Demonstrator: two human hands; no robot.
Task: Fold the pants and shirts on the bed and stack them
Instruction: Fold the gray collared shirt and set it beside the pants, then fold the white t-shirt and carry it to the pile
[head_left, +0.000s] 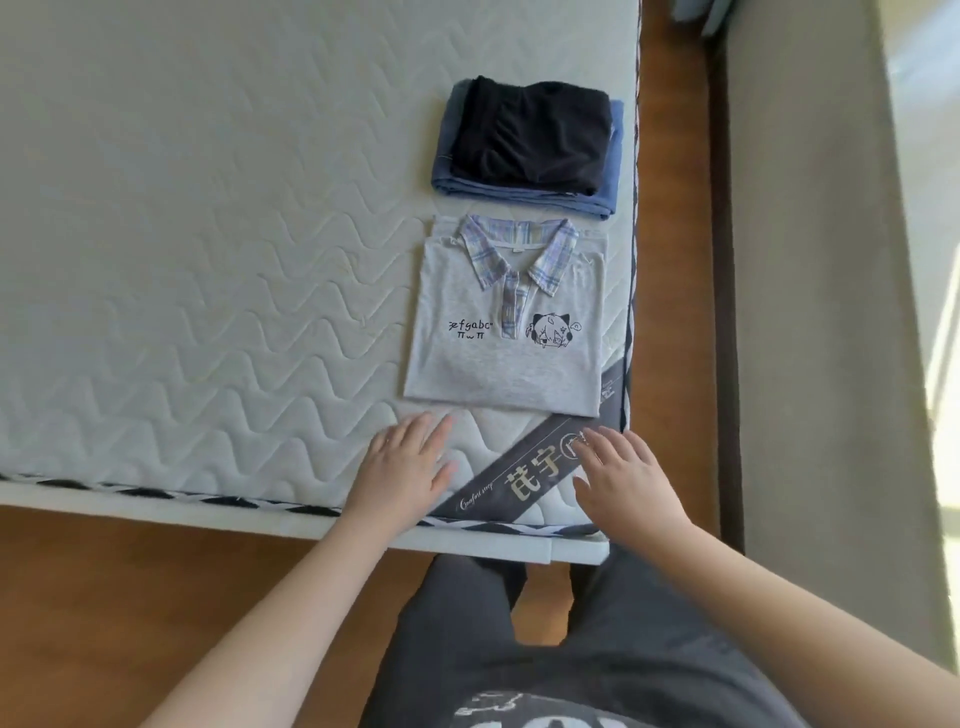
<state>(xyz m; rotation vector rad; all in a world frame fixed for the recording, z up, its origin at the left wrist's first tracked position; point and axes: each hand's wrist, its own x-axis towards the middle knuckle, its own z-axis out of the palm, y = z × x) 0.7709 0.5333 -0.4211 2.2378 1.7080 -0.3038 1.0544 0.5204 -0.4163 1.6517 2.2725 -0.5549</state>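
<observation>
While both hands, the left hand (402, 460) and right hand (631, 475), lie flat with fingers spread on the bed (208, 260), the folded grey shirt (506, 358) sits just beyond them, before stacked black pants (530, 135) on blue pants (524, 200).

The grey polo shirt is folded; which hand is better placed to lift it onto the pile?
Neither hand alone. The left hand and right hand both lie open just before the grey polo shirt, one near each front corner. Probably both should lift it onto the folded pants pile.
</observation>
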